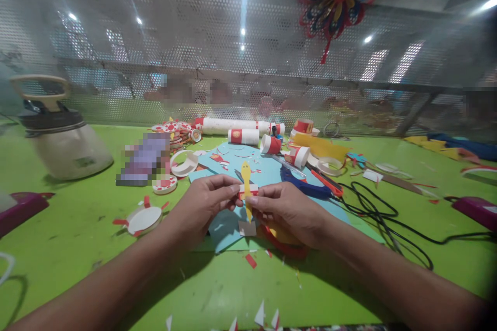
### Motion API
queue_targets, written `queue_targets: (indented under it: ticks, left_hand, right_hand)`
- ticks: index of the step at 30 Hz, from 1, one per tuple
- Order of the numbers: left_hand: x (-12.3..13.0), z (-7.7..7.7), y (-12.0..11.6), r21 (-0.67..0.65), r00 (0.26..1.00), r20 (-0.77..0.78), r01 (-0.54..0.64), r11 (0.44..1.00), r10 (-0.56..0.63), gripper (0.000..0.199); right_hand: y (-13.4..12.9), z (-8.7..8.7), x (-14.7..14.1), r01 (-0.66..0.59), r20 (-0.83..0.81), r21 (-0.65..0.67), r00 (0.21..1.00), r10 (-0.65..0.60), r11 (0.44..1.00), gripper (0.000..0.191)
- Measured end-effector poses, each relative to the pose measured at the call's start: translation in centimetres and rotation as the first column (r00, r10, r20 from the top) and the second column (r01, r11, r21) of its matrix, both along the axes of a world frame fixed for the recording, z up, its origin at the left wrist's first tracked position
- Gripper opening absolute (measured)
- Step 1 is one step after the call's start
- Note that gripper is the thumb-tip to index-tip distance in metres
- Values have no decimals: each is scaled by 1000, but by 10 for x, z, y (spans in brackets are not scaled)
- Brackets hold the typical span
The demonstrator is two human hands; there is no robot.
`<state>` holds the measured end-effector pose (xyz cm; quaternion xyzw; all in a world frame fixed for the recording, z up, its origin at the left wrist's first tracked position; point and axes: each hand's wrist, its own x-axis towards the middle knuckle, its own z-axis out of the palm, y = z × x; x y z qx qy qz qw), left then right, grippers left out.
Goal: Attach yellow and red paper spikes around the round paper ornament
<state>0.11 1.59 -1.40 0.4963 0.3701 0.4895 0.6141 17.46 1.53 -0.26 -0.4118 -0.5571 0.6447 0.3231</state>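
In front of me, my left hand (212, 199) is closed, its thumb and fingers pinching a small red and white paper piece (253, 189). My right hand (289, 207) pinches a narrow yellow paper cutout (246, 171) against that piece, thumb on its front. The cutout stands roughly upright, with a rounded top bearing two dark dots and a pointed lower end. Both hands are above a light blue paper sheet (225, 240). A small greyish paper square (247, 228) lies just below the cutout. Under my right wrist, an orange curved object (285, 248) is partly hidden.
Red and white paper cups (271, 144), a dark blue tool (301, 183) and an orange-handled cutter (328, 183) lie beyond. A black cable (384, 217) loops on the right. A cut cup base (144, 220), a phone (145, 160) and a pump sprayer (70, 145) are left.
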Motion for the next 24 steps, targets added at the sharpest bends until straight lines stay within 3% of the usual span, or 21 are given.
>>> queue_targets:
  ticks: [12,24]
  left_hand:
    - [-2,-4,1,91,990,-142,15,996,-2,14]
    - [0,-3,-1,84,986,-163,39,996,-25,13]
  right_hand:
    - [2,1,0,53,167,241,981,-95,969,37]
    - [-1,3,1,46,134,173,989,-70,984,33]
